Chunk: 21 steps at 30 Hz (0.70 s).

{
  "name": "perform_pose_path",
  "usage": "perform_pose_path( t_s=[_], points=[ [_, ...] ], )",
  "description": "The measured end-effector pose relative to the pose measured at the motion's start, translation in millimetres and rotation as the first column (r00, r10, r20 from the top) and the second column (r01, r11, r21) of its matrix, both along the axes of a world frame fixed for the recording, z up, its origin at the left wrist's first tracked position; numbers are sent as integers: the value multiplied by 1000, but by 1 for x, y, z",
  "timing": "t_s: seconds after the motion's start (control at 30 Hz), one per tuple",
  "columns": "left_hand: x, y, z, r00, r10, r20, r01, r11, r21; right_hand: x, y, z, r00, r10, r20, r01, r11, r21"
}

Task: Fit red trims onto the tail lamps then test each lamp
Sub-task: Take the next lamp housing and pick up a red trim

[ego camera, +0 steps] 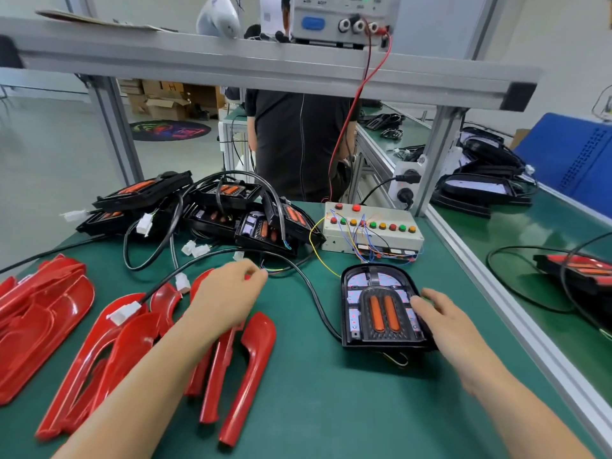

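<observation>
Your right hand (437, 313) is gripping the tail lamp (381, 309) at three o'clock, steadying it untrimmed on the mat. Your left hand (228, 296), fingers loosely curled, empty, is hovering over the red trims (255, 359) at nine o'clock, likely choosing one.

**benchrat_42:** so what was the person actually wearing? any gloves, sleeves, anything?

**lampfitter:** nope, nothing at all. Left hand (228, 298) and right hand (440, 321) were both bare, no gloves, no finger cots. Forearms were bare too, all the way down to the bottom edge of the shot, so no cuff or sleeve ever showed.

**benchrat_42:** watch? wrist strap? rings?

**lampfitter:** none that I could see on either wrist or on the fingers (420, 306). Nails looked short and plain. That was about all of the body the head cam caught, just two arms coming in from the bottom.
</observation>
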<state>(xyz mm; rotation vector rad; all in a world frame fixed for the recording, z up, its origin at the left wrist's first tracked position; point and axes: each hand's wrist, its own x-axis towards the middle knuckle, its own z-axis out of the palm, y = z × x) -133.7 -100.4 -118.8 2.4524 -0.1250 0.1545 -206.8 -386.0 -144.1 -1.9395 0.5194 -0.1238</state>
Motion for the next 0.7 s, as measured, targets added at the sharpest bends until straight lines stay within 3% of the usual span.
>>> perform_pose_path(
  t_s=[0.07,0.17,0.23,0.37,0.47,0.6,0.7],
  points=[
    [4,-4,13,998,44,-41,-54,956,-289,-3,1,6,998,-21,62,34,979,-202],
    [12,-21,36,993,50,-109,-110,746,-657,-10,12,21,954,41,296,102,887,-451],
    [19,-37,47,982,24,-189,-163,618,-769,-14,29,33,900,176,399,45,872,-487],
    [28,-73,53,953,-15,-302,-261,462,-847,-23,72,45,813,450,370,-288,863,-416],
    [30,-94,43,941,3,-337,-290,515,-806,-22,87,40,781,536,321,-349,800,-487],
    [35,-107,28,918,-29,-395,-279,660,-697,-21,77,36,818,509,269,-167,658,-734],
    [38,-115,23,909,-155,-386,-187,676,-712,-20,60,36,881,438,180,-110,558,-822]
  ],
)
